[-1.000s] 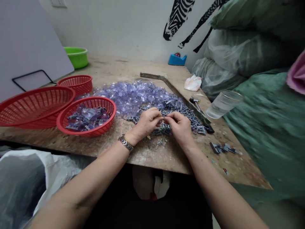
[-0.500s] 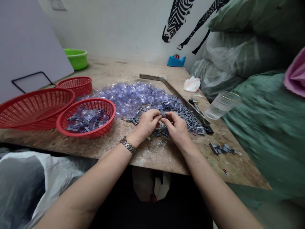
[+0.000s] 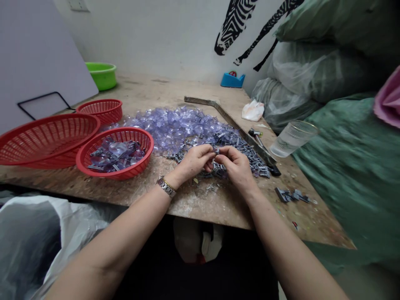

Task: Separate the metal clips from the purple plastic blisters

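Note:
My left hand (image 3: 197,160) and my right hand (image 3: 235,164) meet over the front of the heap, fingertips pinched close together. Between them is a small grey plastic part (image 3: 216,151), mostly covered by the fingers; both hands appear to grip it. Under and behind the hands spreads a pile of grey plastic parts (image 3: 254,160), ladder-like in shape. Farther back lies a larger pile of clear purplish plastic pieces (image 3: 175,125). To the left, a red basket (image 3: 146,156) holds several clear pieces with grey parts among them.
Two more red baskets (image 3: 46,156) stand at the left, with a green basin (image 3: 103,77) behind. A bent metal bar (image 3: 228,118) borders the heap on the right. Beyond it are a glass of water (image 3: 292,139) and a screwdriver-like tool (image 3: 258,135). Green sacks (image 3: 350,154) crowd the right edge.
My hands have drawn slightly apart, the right one moving a little to the right. More of the grey part shows between the fingertips. The whole view has shifted slightly.

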Demonstrator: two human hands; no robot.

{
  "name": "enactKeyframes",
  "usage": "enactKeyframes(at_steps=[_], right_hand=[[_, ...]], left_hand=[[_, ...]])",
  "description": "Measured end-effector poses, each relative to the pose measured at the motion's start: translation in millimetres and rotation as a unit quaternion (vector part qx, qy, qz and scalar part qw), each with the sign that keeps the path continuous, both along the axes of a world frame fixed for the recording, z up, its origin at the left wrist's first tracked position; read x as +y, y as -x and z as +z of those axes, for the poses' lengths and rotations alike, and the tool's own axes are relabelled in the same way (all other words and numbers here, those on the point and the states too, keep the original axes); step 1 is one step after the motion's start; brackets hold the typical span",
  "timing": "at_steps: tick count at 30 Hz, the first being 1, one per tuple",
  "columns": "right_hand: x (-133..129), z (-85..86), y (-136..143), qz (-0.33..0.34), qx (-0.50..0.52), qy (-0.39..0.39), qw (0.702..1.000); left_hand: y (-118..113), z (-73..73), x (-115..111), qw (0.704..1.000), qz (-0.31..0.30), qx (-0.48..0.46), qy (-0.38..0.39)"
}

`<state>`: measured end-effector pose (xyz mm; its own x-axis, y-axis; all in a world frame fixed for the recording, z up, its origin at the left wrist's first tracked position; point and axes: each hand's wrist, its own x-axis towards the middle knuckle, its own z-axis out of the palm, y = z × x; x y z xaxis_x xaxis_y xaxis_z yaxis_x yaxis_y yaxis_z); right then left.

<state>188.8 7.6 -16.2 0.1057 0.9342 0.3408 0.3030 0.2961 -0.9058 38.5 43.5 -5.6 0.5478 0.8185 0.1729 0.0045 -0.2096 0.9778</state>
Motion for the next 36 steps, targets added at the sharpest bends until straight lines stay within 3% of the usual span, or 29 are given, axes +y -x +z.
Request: enactKeyframes(at_steps=[5,12,22,36], right_hand=[[-0.1,0.9,0.0,0.007,0.017,0.003,1.000],[-3.0,2.7,3.6,-0.037,-0.011,-0.027,0.999],[2.7,4.6,-0.8,-0.023,0.093,0.012,0.995],[-3.6,7.1,0.8,-0.089,-0.091,-0.086,0.988]], left_hand=[[6.5,1.2,2.5,0.998,-0.052,-0.018,0.029],[2.0,-1.3,0.4,1.000,-0.027,0.005,-0.009],[-5.6,-2.5,-4.1,1.000,-0.001,-0.026,0.000],[-6.2,-4.7,-0.8,1.000,0.021,-0.007,0.010]])
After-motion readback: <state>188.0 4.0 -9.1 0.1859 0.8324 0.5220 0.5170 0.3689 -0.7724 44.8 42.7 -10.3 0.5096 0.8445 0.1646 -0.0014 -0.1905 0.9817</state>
